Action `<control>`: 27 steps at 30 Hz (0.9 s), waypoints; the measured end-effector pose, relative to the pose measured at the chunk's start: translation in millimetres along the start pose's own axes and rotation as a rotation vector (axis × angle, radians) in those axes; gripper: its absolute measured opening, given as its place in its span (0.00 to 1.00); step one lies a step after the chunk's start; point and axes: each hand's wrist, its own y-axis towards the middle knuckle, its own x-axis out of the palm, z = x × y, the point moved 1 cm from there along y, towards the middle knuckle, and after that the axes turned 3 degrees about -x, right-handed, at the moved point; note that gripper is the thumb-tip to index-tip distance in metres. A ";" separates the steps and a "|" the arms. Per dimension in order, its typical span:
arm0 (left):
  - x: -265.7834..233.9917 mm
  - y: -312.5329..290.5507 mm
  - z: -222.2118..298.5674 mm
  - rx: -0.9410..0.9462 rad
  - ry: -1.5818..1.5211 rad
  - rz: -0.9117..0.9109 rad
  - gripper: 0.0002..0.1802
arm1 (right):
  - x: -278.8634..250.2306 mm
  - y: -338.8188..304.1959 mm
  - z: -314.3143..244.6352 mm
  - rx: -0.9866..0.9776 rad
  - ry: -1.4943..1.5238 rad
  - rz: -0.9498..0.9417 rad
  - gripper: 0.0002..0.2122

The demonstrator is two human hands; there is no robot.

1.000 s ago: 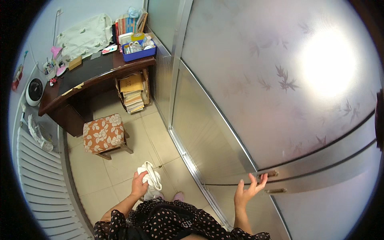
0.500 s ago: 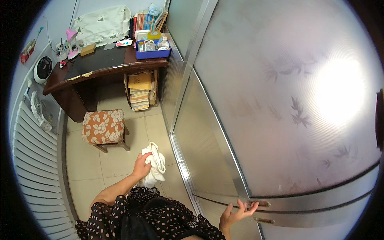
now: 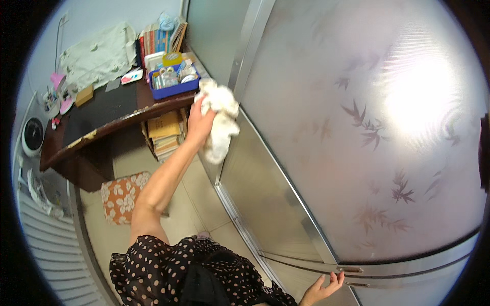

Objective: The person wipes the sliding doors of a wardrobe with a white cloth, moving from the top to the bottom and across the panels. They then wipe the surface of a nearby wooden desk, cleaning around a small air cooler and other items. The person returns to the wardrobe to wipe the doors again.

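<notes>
A crumpled white cloth [image 3: 222, 125] is gripped by my left hand [image 3: 200, 122], raised with the arm stretched forward. The cloth hangs against or just before the metal frame of the sliding door [image 3: 275, 168], close to the desk's right end; whether it touches the frame I cannot tell. Low at the right, my right hand [image 3: 322, 290] has its fingers extended and apart, holding nothing. Its fingertips rest at or very near the door's metal edge, just below a recessed pull [image 3: 350, 270]. The large door panel [image 3: 326, 137] is frosted, with a leaf pattern and a bright light reflection.
A dark wooden desk [image 3: 109, 118] stands ahead, bearing a blue tray [image 3: 174, 91] of small items, books [image 3: 158, 43] and a covered object [image 3: 99, 57]. A flowered stool [image 3: 121, 199] sits before it. On the left are a white radiator [image 3: 51, 250] and a fan [image 3: 34, 135].
My left hand has lifted the cloth forward and up, from above the floor to the door frame by the desk. My right hand has shifted slightly right and down. The view has turned.
</notes>
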 end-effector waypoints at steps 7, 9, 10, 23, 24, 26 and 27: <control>73.2 103.0 183.7 0.868 0.120 0.227 0.37 | 10.9 -28.7 -10.4 0.164 -0.003 -0.040 0.13; 94.6 119.2 174.9 0.998 0.324 0.326 0.45 | 18.6 -38.9 -11.8 0.190 -0.001 -0.061 0.13; 96.7 110.6 175.8 1.087 0.444 0.385 0.44 | 21.8 -40.8 -13.9 0.192 -0.001 -0.064 0.13; 88.4 151.5 73.6 1.037 0.568 0.280 0.21 | 28.1 -6.5 -0.4 0.266 0.079 0.291 0.11; 91.4 147.5 71.3 1.044 0.607 0.272 0.22 | 20.9 -0.5 -0.3 0.227 0.024 0.342 0.10; 87.2 158.9 61.3 1.131 0.634 0.284 0.23 | 8.7 6.0 5.1 0.197 -0.013 0.397 0.11; 88.7 152.9 61.9 1.111 0.616 0.266 0.23 | 1.6 9.9 10.0 0.179 -0.037 0.424 0.11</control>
